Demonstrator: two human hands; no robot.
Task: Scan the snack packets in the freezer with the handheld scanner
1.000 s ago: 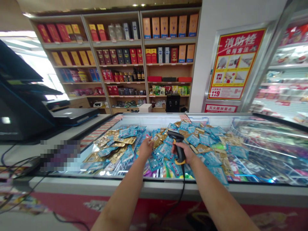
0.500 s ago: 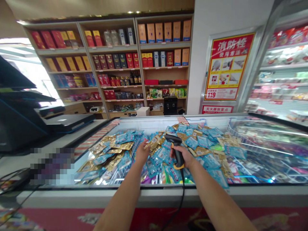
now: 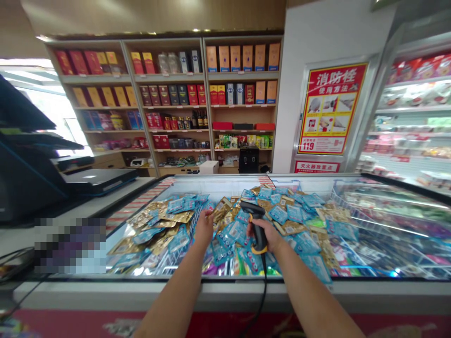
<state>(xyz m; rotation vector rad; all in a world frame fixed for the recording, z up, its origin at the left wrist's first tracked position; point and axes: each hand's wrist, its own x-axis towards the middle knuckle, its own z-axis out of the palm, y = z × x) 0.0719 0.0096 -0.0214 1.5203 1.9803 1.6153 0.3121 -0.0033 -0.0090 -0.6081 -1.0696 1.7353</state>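
Observation:
My left hand point(image 3: 204, 229) is closed at the left edge of a gold packet point(image 3: 221, 209), its thumb on top and the other fingers mostly hidden. In my right hand point(image 3: 271, 234) is a black and yellow barcode scanner point(image 3: 259, 231), gripped by its handle, its head turned left towards the gold packet. A cable point(image 3: 265, 286) runs down from the handle over the front edge. Beneath both hands lie many blue packets point(image 3: 232, 232) and gold packets in an open-topped chest freezer point(image 3: 183, 278).
A white wire divider point(image 3: 192, 223) stands left of my left hand, with another packet pile point(image 3: 158, 225) beyond it. A dark flat device point(image 3: 100, 180) sits on the left counter. Shelves of boxes point(image 3: 172, 96) stand behind; a red poster point(image 3: 331, 108) hangs at right.
The view has tilted slightly, so the shelves and freezer sit a little lower in the picture. Both hands, the packet and the scanner keep nearly the same positions over the pile.

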